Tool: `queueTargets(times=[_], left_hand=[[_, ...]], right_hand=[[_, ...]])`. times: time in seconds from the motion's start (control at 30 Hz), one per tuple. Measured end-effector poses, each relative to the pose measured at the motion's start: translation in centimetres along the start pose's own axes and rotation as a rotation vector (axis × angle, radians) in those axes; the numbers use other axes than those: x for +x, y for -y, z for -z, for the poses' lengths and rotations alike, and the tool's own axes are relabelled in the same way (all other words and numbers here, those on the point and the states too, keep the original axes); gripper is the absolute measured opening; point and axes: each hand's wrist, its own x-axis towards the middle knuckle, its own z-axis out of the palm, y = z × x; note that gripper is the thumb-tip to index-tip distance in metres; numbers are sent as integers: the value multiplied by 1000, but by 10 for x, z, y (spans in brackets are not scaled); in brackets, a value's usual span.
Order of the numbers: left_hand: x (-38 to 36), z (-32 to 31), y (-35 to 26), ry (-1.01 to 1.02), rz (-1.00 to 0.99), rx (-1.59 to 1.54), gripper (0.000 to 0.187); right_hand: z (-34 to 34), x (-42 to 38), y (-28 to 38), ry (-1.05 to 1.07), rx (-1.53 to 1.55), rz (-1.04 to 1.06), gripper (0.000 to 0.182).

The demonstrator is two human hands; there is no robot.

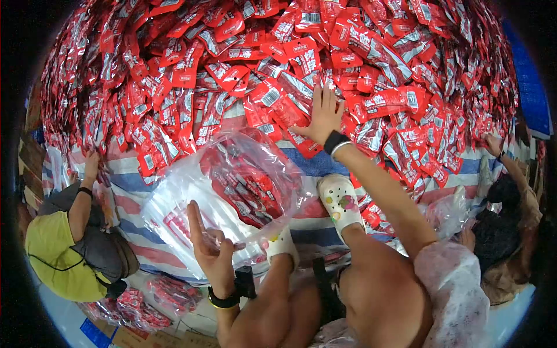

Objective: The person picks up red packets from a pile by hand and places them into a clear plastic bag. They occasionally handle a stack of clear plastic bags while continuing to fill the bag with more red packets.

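My right hand (pixel 322 118) is spread open, with its fingertips on the loose red snack packets (pixel 301 52) at the near edge of a large heap. A clear plastic bag (pixel 191 168) lies in front of me, its mouth facing up and several red packets (pixel 246 182) inside. At the bag's near side is my left hand (pixel 213 252), index finger stretched along the film and the other fingers curled at the rim. White, pale flat plastic (pixel 197 214) shows beneath and beside the bag's contents.
Striped sheeting (pixel 130 203) covers the floor under the heap. My feet in white clogs (pixel 339 200) stand close to the bag. One person in a yellow top (pixel 61 255) sits at left, another person (pixel 510 214) at right. Filled bags (pixel 133 307) lie at lower left.
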Motion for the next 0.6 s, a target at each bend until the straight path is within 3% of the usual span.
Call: queueTargets(times=[0.13, 0.2, 0.23, 0.27, 0.33, 0.37, 0.47, 0.53, 0.6], left_hand=[[-1, -8, -8, 11, 7, 13, 87], [-2, -5, -5, 7, -9, 25, 87], [-2, -5, -4, -7, -19, 34, 86], [-3, -5, -5, -8, -19, 29, 86], [-2, -7, -7, -13, 8, 9, 87], [-2, -6, -6, -13, 10, 10, 87], [-4, -6, -4, -4, 6, 23, 87], [-2, -8, -7, -6, 6, 43, 87], [-2, -5, -3, 14, -14, 57, 87]], right_hand=[[-1, -14, -2, 57, 70, 42, 96], [7, -11, -15, 47, -88, 227, 74], [15, -17, -21, 45, 14, 208, 56], [19, -20, -27, 44, 10, 211, 56], [24, -21, -38, 298, 296, -74, 47], [26, -21, -42, 299, 296, -74, 47], [27, -6, -54, 18, 591, -140, 51], [-1, 19, -59, 42, 570, -27, 60], [-15, 40, -39, 178, 342, -117, 56]])
